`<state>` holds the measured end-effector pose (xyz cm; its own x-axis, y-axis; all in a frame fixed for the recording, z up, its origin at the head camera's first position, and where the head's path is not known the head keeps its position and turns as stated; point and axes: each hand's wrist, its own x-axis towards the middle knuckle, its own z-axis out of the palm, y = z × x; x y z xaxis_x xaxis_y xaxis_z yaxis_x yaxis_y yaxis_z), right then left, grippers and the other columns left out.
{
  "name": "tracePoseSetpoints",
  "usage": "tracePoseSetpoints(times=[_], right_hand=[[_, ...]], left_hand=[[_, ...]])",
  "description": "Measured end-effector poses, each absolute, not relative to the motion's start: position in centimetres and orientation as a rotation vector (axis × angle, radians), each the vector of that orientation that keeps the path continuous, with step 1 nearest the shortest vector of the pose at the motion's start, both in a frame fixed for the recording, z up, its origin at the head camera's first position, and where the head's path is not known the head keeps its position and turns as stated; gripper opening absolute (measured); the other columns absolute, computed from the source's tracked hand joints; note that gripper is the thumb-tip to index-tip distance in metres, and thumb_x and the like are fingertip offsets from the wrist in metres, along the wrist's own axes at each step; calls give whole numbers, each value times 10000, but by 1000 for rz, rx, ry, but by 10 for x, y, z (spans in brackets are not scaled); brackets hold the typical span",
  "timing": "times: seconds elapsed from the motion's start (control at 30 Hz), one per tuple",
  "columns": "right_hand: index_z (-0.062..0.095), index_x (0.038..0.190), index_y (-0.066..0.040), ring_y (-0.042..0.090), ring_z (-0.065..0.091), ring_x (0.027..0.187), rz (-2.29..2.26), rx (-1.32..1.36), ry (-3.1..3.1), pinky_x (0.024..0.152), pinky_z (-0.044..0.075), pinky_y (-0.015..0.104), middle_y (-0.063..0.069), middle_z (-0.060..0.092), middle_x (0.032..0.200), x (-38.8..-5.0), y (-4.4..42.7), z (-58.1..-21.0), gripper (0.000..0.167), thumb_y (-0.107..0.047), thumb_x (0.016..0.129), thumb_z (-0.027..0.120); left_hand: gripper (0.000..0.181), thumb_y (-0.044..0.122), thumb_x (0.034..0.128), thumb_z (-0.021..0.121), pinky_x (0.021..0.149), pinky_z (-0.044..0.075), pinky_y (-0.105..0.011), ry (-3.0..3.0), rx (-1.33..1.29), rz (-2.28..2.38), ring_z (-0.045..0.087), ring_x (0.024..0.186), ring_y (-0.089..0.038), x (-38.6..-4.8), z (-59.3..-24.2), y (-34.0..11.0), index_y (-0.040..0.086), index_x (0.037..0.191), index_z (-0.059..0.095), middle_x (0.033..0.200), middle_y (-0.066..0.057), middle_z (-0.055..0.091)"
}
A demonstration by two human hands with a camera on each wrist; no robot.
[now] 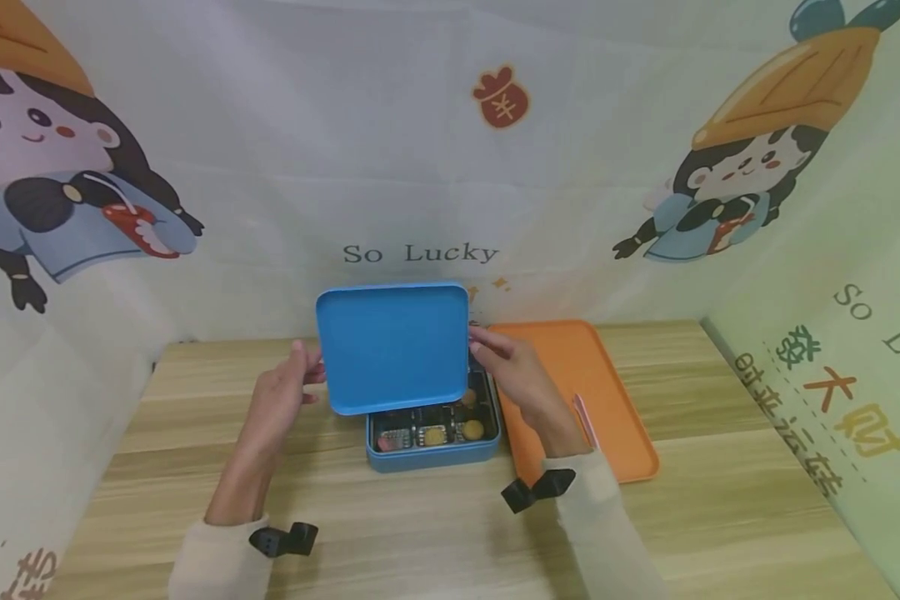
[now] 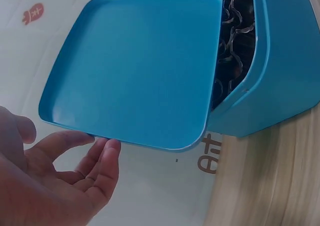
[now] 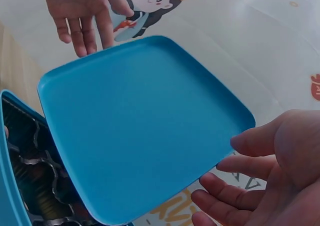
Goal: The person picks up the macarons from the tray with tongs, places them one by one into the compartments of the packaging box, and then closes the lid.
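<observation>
A blue lid [image 1: 393, 346] stands tilted upright above the back of an open blue tin [image 1: 435, 457], its inner side facing me. My right hand [image 1: 521, 379] pinches the lid's right edge, thumb on the near side and fingers behind. At the left edge is my left hand [image 1: 281, 396], its fingertips against the rim and its thumb away from the lid. Inside the tin, a dark divided insert [image 1: 450, 414] holds small round yellowish pieces [image 1: 473, 429] and a pinkish one [image 1: 392, 440]. The lid hides the tin's back part.
An orange tray [image 1: 615, 400] lies right of the tin, partly under my right forearm. On it is a thin pink-and-white item [image 1: 586, 421], partly hidden. A printed cloth [image 1: 390, 167] hangs behind the wooden table [image 1: 330, 533].
</observation>
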<state>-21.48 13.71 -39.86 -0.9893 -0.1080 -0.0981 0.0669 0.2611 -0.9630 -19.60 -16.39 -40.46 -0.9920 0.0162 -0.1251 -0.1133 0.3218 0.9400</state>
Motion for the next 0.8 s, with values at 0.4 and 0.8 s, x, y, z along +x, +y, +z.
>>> tracePoseSetpoints(times=[0.4, 0.8], right_hand=[[628, 1317, -12, 309, 484, 1350, -1924, -25, 2363, 1145, 348, 498, 147, 596, 1383, -209, 140, -390, 370, -220, 1056, 468], [707, 1040, -36, 256, 573, 1167, -1985, 84, 2342, 1083, 394, 482, 65, 661, 1167, -211, 146, -400, 256, -260, 991, 594]], left_hand=[[718, 597, 1019, 288, 863, 484, -192, 2568, -173, 1930, 548, 1234, -223, -188, -409, -154, 50, 1385, 575, 1386, -133, 597], [592, 432, 1051, 411, 1043, 429, -317, 2494, -160, 1996, 404, 1426, -168, -186, -426, -152, -101, 1066, 668, 1483, -36, 513]])
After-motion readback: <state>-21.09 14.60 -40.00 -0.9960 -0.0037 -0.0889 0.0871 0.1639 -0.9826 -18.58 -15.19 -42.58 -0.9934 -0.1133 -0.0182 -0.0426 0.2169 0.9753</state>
